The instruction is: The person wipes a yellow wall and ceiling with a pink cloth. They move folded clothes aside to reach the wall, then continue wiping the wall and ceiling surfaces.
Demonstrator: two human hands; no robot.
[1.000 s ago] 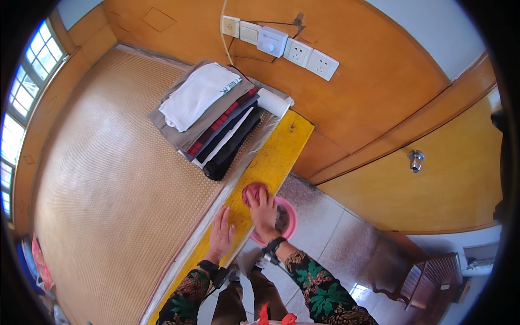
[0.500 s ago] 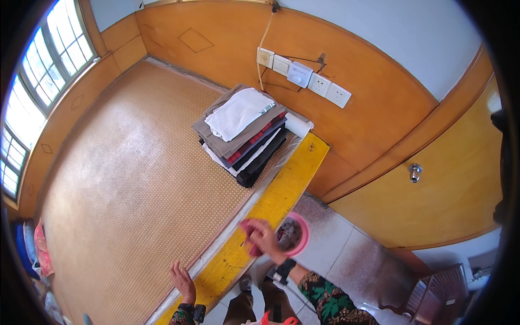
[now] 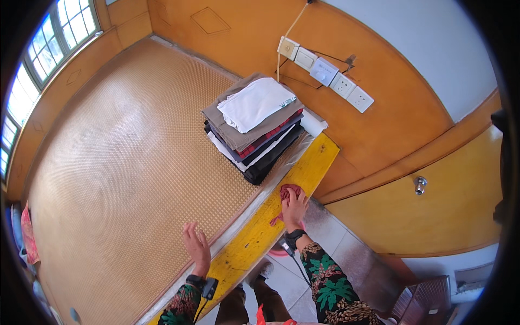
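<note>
My right hand presses a dark red cloth onto the yellow wooden edge board of the bed platform. A loose end of the cloth trails below the fingers. My left hand is off to the left, near the woven mat, with its fingers apart and nothing in them. Just beyond the cloth, a folded stack of clothes stands on the mat, topped by a white garment. Both wrists wear black bands with a small device and cable.
A white roll lies beside the stack. Below the board, a pink basin is mostly hidden by my right arm. Wall switches and sockets are behind. At right are a door with a metal knob and a brown slatted piece of furniture.
My right hand has slid the red cloth up along the yellow board, closer to the clothes stack. My left hand has moved forward and slightly right. The view has shifted too.
</note>
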